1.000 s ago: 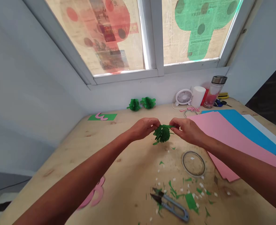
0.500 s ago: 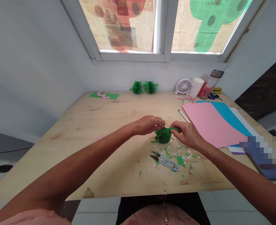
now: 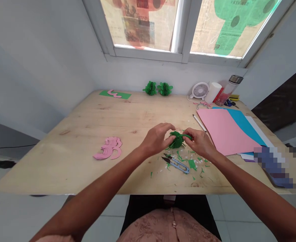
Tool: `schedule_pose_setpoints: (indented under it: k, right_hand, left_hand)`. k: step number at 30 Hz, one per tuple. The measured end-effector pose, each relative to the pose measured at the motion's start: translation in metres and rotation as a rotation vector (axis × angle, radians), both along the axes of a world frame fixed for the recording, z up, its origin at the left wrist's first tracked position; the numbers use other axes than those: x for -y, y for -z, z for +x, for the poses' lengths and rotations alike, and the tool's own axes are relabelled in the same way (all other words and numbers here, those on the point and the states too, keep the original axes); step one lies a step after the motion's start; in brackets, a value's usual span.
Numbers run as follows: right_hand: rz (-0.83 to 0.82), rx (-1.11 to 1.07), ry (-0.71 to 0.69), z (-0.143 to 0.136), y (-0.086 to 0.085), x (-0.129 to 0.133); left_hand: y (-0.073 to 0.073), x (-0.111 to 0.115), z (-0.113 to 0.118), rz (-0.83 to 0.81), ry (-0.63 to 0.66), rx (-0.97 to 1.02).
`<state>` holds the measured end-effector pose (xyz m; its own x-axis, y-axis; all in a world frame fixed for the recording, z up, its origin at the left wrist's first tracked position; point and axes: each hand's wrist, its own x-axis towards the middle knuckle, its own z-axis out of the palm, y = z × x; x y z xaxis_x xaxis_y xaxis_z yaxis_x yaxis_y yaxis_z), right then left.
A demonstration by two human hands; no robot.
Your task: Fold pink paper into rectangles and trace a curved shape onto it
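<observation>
Between my hands is a green folded-paper piece (image 3: 176,140) with many layers, held just above the table. My right hand (image 3: 197,140) pinches it at its right side, where a curved green strip sticks out. My left hand (image 3: 158,138) is at its left side, thumb against the layers and index finger arched apart above. Thread snips (image 3: 177,164) with a light blue handle lie just below, among green and white paper scraps (image 3: 192,164).
Pink paper cutouts (image 3: 109,148) lie left of my left forearm. A white pen (image 3: 199,123) and pink sheets (image 3: 228,131) are on the right. Two green paper shapes (image 3: 164,89), a fan (image 3: 199,90) and a bottle (image 3: 229,90) stand at the back wall.
My left fingers have spread from a pinch, and that hand has shifted slightly left. The camera view has shifted, and the pink cutouts, mostly hidden by my arm before, now show.
</observation>
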<state>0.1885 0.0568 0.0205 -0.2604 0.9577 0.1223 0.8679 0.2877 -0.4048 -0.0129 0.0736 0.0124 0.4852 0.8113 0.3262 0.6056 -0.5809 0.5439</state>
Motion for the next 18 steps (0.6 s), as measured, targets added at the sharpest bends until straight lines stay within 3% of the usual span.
schedule_pose_setpoints:
  k: [6, 18]
  right_hand:
    - [0.045, 0.096, -0.006, -0.002, -0.001, 0.002]
    - [0.028, 0.342, -0.112, -0.008, -0.024, -0.004]
  left_hand:
    - [0.019, 0.031, 0.022, 0.04, -0.114, 0.029]
    - [0.017, 0.024, 0.026, 0.051, -0.167, -0.028]
